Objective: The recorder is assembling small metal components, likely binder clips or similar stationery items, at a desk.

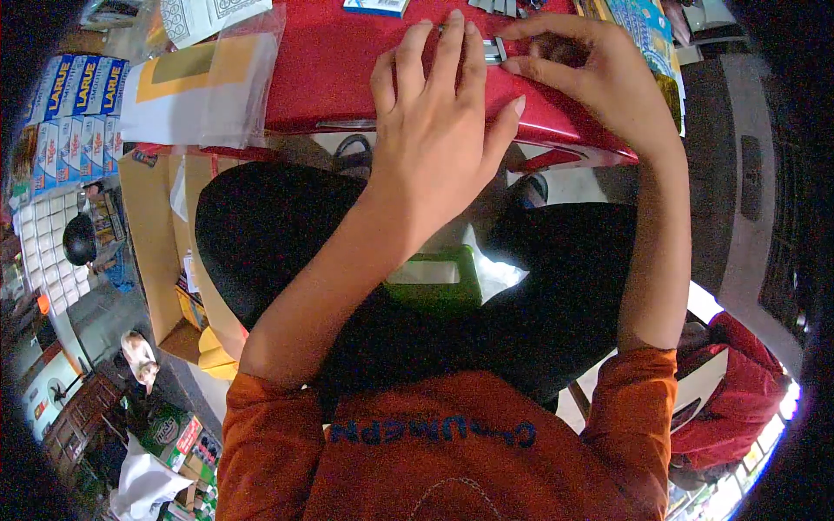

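My left hand (439, 122) lies palm down over the red tabletop (330, 82), fingers stretched out and slightly spread. Its fingertips cover one end of a small silvery metal piece (493, 50) with a flared end. From the right, my right hand (604, 78) reaches in with thumb and forefinger at either side of that flared end. The remaining fingers of this hand are curled in. Several grey metal pieces (504, 7) lie just beyond, at the top edge. A small blue and white box (376, 6) is further left.
Clear plastic sleeves with paper (195, 95) overhang the table's left side. A cardboard box (148, 252) stands left of my knees, beer cartons (78, 113) behind it. Colourful packets (647, 39) lie at the table's right. Between my legs is a green container (443, 282). A cat (141, 358) is on the floor.
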The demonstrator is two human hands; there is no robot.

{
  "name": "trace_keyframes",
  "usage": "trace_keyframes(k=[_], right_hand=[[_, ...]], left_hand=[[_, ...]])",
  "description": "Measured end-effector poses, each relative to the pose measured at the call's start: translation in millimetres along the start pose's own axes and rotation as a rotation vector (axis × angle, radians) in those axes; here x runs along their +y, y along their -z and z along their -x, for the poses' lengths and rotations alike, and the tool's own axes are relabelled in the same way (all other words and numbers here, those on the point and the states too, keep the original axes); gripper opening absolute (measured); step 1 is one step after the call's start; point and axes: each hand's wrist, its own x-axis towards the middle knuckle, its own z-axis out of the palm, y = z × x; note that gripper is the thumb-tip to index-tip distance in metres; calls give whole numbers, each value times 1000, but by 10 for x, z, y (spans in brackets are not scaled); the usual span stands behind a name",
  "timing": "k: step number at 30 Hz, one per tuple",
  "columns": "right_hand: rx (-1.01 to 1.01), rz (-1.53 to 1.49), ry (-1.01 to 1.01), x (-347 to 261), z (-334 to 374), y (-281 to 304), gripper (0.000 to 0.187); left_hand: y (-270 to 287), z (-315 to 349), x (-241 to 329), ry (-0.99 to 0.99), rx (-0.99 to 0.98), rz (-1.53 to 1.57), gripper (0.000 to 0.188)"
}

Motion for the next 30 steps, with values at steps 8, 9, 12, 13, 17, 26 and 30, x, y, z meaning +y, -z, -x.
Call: trace_keyframes(k=[8, 9, 12, 13, 17, 26, 30], right_hand=[[0, 48, -34, -2, 0, 13, 29], [0, 29, -23, -19, -14, 8, 29], [17, 34, -13, -11, -4, -4, 30], [34, 58, -12, -2, 5, -6, 30], [9, 14, -118, -52, 27, -7, 32], [0, 28, -90, -11, 45, -10, 37], [42, 88, 6, 0, 36, -6, 37]], left_hand=[[-33, -8, 2, -9, -7, 24, 67], [-112, -12, -58, -5, -5, 17, 67], [-213, -82, -119, -126, 271, -223, 45], [-122, -17, -52, -65, 136, -93, 54], [1, -11, 8, 6, 0, 56, 67], [12, -4, 11, 8, -3, 58, 66], [55, -25, 1, 7, -17, 73, 68]])
